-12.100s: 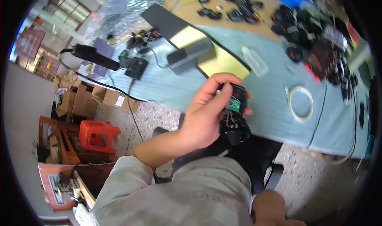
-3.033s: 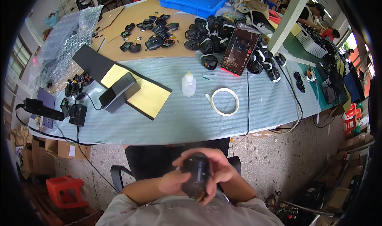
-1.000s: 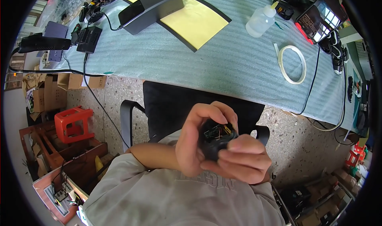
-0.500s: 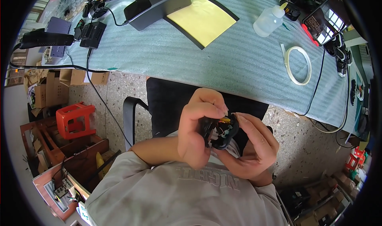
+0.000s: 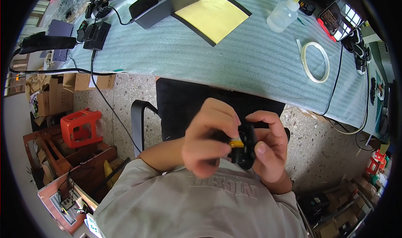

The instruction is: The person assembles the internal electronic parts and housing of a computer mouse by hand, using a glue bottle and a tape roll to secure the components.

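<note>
Between my hands, above my lap, is a small black electronic housing (image 5: 248, 148) with rounded sides. A yellow-orange ribbon piece (image 5: 237, 144) shows at its left side, partly behind my fingers. My right hand (image 5: 270, 154) grips the housing's right side, thumb in front and index finger curled over the top. On the other side my left hand (image 5: 207, 137) is closed, its fingers bent at the ribbon and a dark part of the housing. Motion smears the left fingertips, and they hide most of that dark part.
Ahead stands a table covered in pale teal foam sheet (image 5: 188, 58). On it are a squeeze bottle (image 5: 283, 16), a white tape coil (image 5: 306, 70), a grey device (image 5: 167, 5), a yellow sheet (image 5: 217, 16) and a black adapter (image 5: 97, 35). A black chair seat (image 5: 188, 99) and red stool (image 5: 81, 127) stand below.
The housing has turned, so its wired inside no longer faces up and its black outer side shows more. My left fingers have shifted over the ribbon; the right thumb now presses the near side.
</note>
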Demonstrator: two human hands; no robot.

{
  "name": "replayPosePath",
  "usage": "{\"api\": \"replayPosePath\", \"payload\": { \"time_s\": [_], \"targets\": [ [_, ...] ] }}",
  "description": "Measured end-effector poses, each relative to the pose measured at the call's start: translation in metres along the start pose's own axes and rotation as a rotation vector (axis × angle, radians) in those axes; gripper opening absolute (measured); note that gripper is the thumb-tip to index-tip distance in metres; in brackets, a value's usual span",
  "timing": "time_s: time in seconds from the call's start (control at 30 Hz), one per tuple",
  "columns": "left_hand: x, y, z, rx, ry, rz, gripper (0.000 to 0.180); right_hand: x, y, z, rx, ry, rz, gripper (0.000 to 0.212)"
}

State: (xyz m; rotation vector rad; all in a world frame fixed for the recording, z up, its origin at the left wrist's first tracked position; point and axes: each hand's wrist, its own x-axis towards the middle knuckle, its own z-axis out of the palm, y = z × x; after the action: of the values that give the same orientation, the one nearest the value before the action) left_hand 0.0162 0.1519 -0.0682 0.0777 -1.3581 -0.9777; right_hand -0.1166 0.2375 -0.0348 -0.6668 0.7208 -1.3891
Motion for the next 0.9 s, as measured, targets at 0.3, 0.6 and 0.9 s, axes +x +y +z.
{"api": "replayPosePath", "payload": {
  "time_s": [0.3, 0.6, 0.9],
  "targets": [
    [0.001, 0.006, -0.009, -0.012, -0.114, -0.171, 0.03, -0.007, 0.017, 0.013, -0.059, -0.04, -0.088, 0.055],
    [-0.007, 0.01, -0.007, -0.18, -0.114, -0.208, 0.037, 0.001, 0.007, 0.007, -0.949, 0.089, -0.453, 0.053],
    [0.006, 0.016, -0.014, -0.23, -0.395, -0.345, 0.079, -0.001, 0.012, -0.006, -1.079, -0.024, -0.777, 0.057]
  ]
}}
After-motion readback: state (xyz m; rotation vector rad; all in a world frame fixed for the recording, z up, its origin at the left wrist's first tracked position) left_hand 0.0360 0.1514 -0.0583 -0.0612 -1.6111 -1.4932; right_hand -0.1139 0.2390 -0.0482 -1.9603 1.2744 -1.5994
